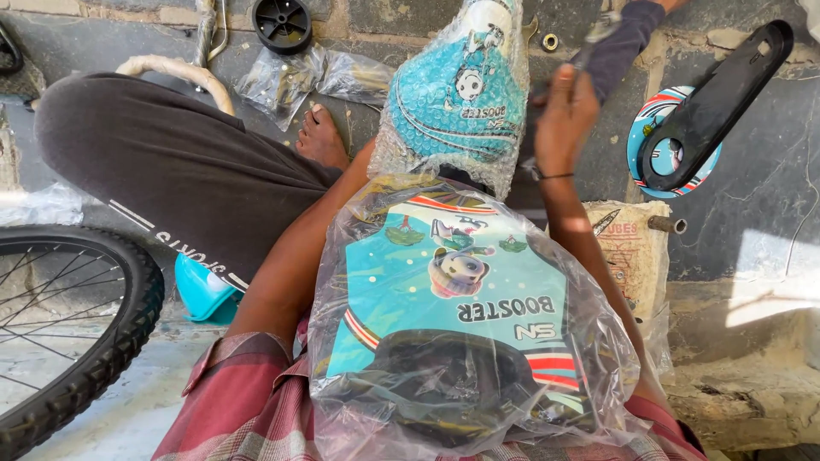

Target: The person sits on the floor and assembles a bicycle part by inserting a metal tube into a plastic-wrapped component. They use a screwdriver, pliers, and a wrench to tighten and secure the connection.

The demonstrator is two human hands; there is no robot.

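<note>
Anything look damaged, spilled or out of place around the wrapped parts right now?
Nothing looks damaged or spilled. The teal printed panel in clear plastic lies across the lap, and the teal bubble-wrapped seat is tilted beyond it. The black chain guard lies loose on the stone floor.

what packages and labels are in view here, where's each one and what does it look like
Bubble-wrapped saddle: top centre, beside the right hand; teal with a cartoon print.
Clear plastic bag: centre, on the lap; holds a teal, black and red-striped printed panel.
Empty clear bag: upper left, crumpled on the floor.
Small printed sack: right, tan.
Round teal sticker: upper right, under a black chain guard.
</note>
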